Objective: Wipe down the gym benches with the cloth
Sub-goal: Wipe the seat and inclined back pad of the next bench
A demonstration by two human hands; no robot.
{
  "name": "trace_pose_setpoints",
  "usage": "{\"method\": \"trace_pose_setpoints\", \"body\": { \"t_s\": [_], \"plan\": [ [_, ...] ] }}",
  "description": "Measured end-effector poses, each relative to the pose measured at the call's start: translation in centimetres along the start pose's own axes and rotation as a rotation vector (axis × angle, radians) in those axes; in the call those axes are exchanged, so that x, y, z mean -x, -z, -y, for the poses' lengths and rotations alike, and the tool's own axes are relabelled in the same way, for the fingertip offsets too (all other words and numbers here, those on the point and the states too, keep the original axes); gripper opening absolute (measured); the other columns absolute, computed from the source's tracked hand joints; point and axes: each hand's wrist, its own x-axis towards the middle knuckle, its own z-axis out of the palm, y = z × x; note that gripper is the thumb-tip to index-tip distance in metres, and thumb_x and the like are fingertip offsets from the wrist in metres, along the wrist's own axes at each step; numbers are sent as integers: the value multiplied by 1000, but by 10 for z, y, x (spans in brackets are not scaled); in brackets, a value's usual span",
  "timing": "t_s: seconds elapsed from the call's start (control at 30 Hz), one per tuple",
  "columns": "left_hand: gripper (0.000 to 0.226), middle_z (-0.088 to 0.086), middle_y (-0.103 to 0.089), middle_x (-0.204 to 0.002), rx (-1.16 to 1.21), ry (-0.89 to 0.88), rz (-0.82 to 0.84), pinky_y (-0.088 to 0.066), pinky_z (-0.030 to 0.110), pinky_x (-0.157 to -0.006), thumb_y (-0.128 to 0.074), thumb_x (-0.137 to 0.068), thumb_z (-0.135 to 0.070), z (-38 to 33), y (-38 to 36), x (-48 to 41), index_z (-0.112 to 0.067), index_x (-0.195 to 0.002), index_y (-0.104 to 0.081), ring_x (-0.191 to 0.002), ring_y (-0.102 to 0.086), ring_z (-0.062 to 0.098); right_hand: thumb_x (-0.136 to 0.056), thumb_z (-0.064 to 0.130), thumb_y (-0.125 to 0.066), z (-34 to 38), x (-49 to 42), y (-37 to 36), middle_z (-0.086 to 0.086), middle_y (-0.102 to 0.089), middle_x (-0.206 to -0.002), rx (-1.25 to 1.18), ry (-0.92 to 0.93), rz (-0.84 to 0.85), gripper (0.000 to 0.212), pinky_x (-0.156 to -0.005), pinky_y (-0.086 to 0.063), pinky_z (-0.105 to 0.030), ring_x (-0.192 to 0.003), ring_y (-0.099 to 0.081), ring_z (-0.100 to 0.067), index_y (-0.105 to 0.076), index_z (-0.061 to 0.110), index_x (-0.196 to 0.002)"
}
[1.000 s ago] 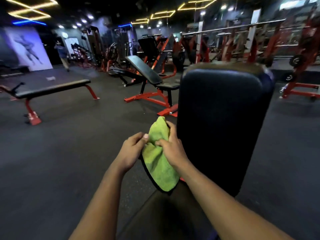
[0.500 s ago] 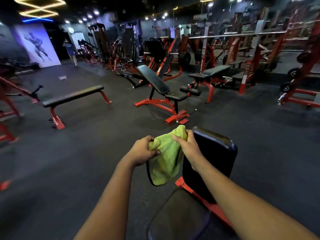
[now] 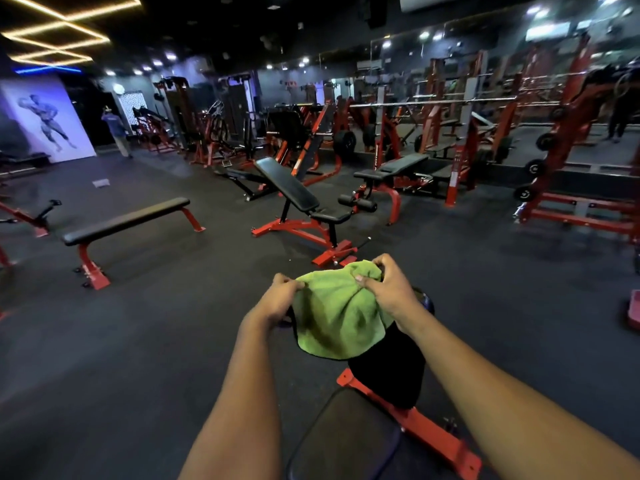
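Observation:
A green cloth (image 3: 337, 313) is stretched between my two hands in the lower middle of the view. My left hand (image 3: 277, 299) pinches its left edge and my right hand (image 3: 393, 292) grips its upper right corner. The cloth hangs in front of the black upright back pad (image 3: 391, 372) of the bench right below me; most of the pad's top is hidden behind it. The bench's black seat pad (image 3: 343, 441) and red frame (image 3: 426, 434) lie at the bottom.
A flat black bench (image 3: 124, 220) with red legs stands to the left. An incline bench (image 3: 291, 188) stands straight ahead, another bench (image 3: 394, 168) behind it to the right. Red racks (image 3: 571, 150) line the back and right. A person (image 3: 116, 131) walks far off at the left.
The view has risen and pulled back, so the back pad looks much smaller and lower. My hands have spread apart, opening the bunched cloth out wide.

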Motion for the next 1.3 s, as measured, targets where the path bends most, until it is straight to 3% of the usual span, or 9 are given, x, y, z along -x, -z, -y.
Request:
{"method": "trace_pose_setpoints", "body": {
  "t_s": [0.13,0.3,0.43,0.6,0.77,0.9,1.03,1.13,1.3],
  "plan": [
    [47,5,-50,-76,267,31,59,-43,41,-77,-32,-96,-61,-3,-37,-7,-20,-83,-49,-64,-47,21,-90,8,-69,-19,-10,36,4,-62,-82,-180,-58,39,24,-74,-47,-31,-76,-58,-10,-51,23,-89],
    [81,13,-59,-117,172,138,47,-55,38,-63,-17,-87,-79,-27,-112,-18,-21,-141,-36,-88,-62,30,-92,2,-63,-37,-22,104,0,-58,-90,-280,-53,-29,27,-77,-47,-33,-82,-56,-14,-47,24,-94],
    [83,9,-60,-127,275,94,155,-53,34,-64,-23,-87,-80,-58,-186,-19,-19,-141,-41,-99,-62,27,-93,1,-62,-52,-37,173,-1,-60,-101,-309,2,-12,40,-82,-52,-36,-88,-59,-14,-50,38,-104],
    [86,13,-70,-107,187,-66,107,-52,45,-91,-50,-70,-80,-77,-266,-46,-6,-112,-61,-96,-67,26,-94,1,-59,-68,-59,252,4,-61,-97,-241,22,-30,25,-77,-49,-26,-83,-56,-9,-61,23,-106],
    [31,7,-64,-89,247,-198,46,-46,26,-67,-49,-102,-31,-116,-324,-47,-5,-100,-65,-76,-57,16,-95,1,-59,-98,-88,301,4,-62,-97,-193,-57,-132,17,-82,-46,-29,-83,-56,-9,-63,18,-97],
    [15,6,-67,-85,218,-317,-123,-47,18,-66,-59,-96,-12,-142,-348,-83,-5,-87,-69,-73,-58,13,-91,5,-65,-129,-119,333,2,-65,-93,-73,-141,-210,14,-76,-47,-28,-82,-58,-12,-65,19,-93],
    [1,5,-66,-80,98,-382,67,-50,24,-68,-68,-89,-6,-178,-361,-133,-7,-89,-68,-74,-60,16,-81,7,-75,-163,-162,351,1,-71,-93,59,-230,-242,16,-77,-49,-30,-86,-62,-14,-69,21,-82],
    [22,4,-63,-80,-26,-401,310,-49,13,-56,-67,-86,5,-206,-362,-163,-1,-108,-66,-69,-58,10,-76,11,-82,-168,-197,356,-2,-73,-90,41,-294,-283,16,-80,-52,-32,-82,-63,-14,-70,22,-80],
    [31,7,-64,-94,-215,-474,315,-49,23,-73,-72,-80,6,-232,-367,-242,-8,-108,-69,-88,-58,17,-81,-3,-75,-171,-261,361,-1,-68,-75,-41,-327,-287,18,-70,-49,-25,-76,-60,-12,-69,13,-74]
  ]
}}
